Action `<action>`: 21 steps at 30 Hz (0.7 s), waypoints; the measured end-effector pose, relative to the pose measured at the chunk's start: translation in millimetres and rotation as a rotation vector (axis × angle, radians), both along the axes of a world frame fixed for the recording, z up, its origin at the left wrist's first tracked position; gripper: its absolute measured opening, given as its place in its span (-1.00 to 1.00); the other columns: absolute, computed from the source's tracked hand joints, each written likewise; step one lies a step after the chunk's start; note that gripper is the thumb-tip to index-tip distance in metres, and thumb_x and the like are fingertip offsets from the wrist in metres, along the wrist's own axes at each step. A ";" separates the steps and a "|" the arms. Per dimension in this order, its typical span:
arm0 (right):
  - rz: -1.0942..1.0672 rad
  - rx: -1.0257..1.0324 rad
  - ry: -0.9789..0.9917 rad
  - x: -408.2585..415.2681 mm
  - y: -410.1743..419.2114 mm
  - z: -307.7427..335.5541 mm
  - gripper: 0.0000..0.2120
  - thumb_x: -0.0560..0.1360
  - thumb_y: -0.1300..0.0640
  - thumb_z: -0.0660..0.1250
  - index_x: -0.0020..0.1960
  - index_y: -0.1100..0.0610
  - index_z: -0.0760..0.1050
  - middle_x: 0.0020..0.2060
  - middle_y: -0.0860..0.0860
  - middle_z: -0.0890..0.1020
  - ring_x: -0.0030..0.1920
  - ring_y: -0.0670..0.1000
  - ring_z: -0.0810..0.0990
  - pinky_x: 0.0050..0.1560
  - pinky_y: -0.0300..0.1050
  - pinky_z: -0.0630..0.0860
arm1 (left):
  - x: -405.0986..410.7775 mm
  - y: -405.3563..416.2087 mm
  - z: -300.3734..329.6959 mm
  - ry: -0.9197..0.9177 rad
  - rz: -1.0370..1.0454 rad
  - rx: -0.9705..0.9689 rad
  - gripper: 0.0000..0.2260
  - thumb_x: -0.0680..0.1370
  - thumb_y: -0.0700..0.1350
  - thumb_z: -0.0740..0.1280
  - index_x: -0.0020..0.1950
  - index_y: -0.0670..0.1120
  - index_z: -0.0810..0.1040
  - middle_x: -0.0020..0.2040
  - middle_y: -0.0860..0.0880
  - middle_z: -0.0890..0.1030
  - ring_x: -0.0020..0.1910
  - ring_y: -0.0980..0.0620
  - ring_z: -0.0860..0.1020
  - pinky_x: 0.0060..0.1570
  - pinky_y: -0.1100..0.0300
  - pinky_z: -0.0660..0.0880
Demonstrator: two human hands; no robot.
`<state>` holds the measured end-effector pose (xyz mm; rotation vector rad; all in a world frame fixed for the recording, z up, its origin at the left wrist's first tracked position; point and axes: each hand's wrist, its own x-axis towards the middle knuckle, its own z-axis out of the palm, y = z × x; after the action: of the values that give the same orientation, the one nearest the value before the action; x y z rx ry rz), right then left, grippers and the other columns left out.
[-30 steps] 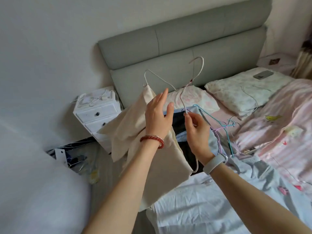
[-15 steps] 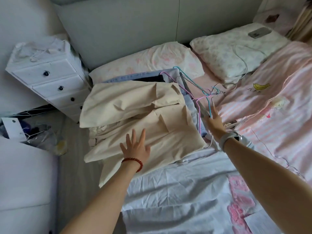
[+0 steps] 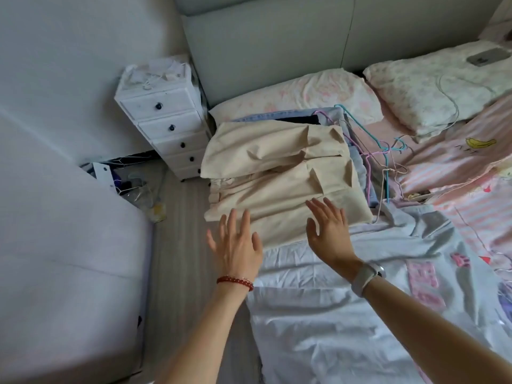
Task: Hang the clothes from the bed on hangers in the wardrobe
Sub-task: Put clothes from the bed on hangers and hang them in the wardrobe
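A cream garment (image 3: 279, 173) lies spread on top of a pile of folded clothes at the left edge of the bed (image 3: 318, 314). Blue and dark clothes (image 3: 302, 117) show under it. Several thin wire hangers (image 3: 379, 151), pink, blue and white, lie tangled just right of the pile. My left hand (image 3: 235, 245) hovers with fingers spread at the garment's near left corner. My right hand (image 3: 329, 231) is held flat with straight fingers over the garment's near edge. Neither hand holds anything.
A white chest of drawers (image 3: 166, 117) stands on the floor left of the bed by the grey headboard (image 3: 277, 51). Two pillows (image 3: 313, 90) lie at the head. A pink striped quilt (image 3: 465, 167) covers the right. Clutter (image 3: 130, 184) lies on the floor.
The cream garment and white hanger I held up a second ago now lie on the pile. My right hand has left the hangers and moved left over the garment. The view tilted down.
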<state>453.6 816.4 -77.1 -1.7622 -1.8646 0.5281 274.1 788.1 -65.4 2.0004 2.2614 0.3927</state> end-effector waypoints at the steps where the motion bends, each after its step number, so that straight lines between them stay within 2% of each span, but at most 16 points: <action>1: 0.038 -0.022 0.007 -14.5 -24.2 1.7 -0.47 0.45 0.00 -0.04 0.26 0.20 0.45 0.23 0.15 0.52 0.33 0.22 0.37 0.30 0.30 0.26 | -8.7 -28.6 -0.3 -0.007 0.009 -0.017 -0.57 0.43 -0.13 0.39 0.30 -0.09 0.47 0.29 -0.18 0.47 0.23 -0.22 0.47 0.20 -0.32 0.25; 4: 0.166 -0.010 -0.029 -60.2 -101.2 2.7 -0.54 0.43 0.04 0.02 0.14 0.21 0.54 0.10 0.16 0.61 0.18 0.24 0.52 0.17 0.23 0.39 | -44.2 -122.9 -6.0 0.002 0.056 -0.006 -0.65 0.40 -0.12 0.35 0.17 -0.12 0.56 0.13 -0.17 0.59 0.01 -0.19 0.60 0.03 -0.26 0.44; 7: 0.364 0.002 -0.094 -110.7 -177.3 9.2 -0.58 0.41 0.07 0.05 0.09 0.19 0.56 0.03 0.13 0.63 0.10 0.22 0.56 0.10 0.18 0.44 | -93.1 -220.6 -8.8 0.009 0.217 -0.030 -0.66 0.41 -0.04 0.19 0.08 -0.11 0.60 0.01 -0.12 0.64 -0.06 -0.14 0.62 0.00 -0.21 0.47; 9: 0.511 0.007 -0.110 -146.5 -228.3 18.9 -0.64 0.41 0.11 0.11 0.07 0.20 0.56 -0.01 0.12 0.64 0.07 0.22 0.57 0.08 0.17 0.45 | -129.4 -291.6 -6.8 -0.008 0.365 -0.051 -0.67 0.40 -0.07 0.20 0.09 -0.12 0.60 0.02 -0.13 0.63 -0.02 -0.13 0.61 0.02 -0.24 0.44; 12: 0.722 0.034 -0.102 -203.2 -302.2 33.7 -0.67 0.39 0.13 0.14 0.03 0.20 0.57 -0.04 0.14 0.64 0.01 0.25 0.59 0.05 0.17 0.46 | -180.7 -402.9 3.2 0.001 0.601 0.019 -0.68 0.39 -0.13 0.24 0.11 -0.16 0.58 0.07 -0.19 0.61 0.04 -0.19 0.58 0.06 -0.27 0.40; 15: 0.941 0.022 -0.074 -264.8 -374.8 46.7 -0.59 0.46 0.06 0.07 0.17 0.18 0.52 0.16 0.13 0.57 0.23 0.20 0.47 0.24 0.16 0.33 | -223.1 -515.2 19.5 0.004 0.864 0.099 -0.68 0.40 -0.24 0.38 0.15 -0.18 0.56 0.11 -0.22 0.59 0.10 -0.22 0.55 0.10 -0.30 0.36; 17: 1.098 0.052 -0.053 -307.5 -420.5 55.8 -0.64 0.48 0.12 0.13 0.21 0.18 0.50 0.20 0.12 0.55 0.27 0.18 0.44 0.29 0.16 0.31 | -243.4 -585.1 29.8 0.025 1.032 0.144 -0.68 0.41 -0.22 0.35 0.16 -0.19 0.55 0.12 -0.23 0.58 0.11 -0.23 0.54 0.11 -0.28 0.39; 21: 1.423 0.127 0.021 -391.4 -512.6 76.1 -0.69 0.40 0.17 0.16 0.02 0.25 0.58 -0.06 0.16 0.66 -0.05 0.21 0.63 -0.01 0.08 0.54 | -273.1 -706.8 56.2 0.072 1.313 0.255 -0.64 0.42 -0.18 0.26 0.20 -0.22 0.54 0.16 -0.28 0.55 0.15 -0.29 0.51 0.12 -0.22 0.43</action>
<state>62.3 303.8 -1.0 -0.0746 -2.7953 0.8276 1.0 81.3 -9.2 0.2540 3.3504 0.6794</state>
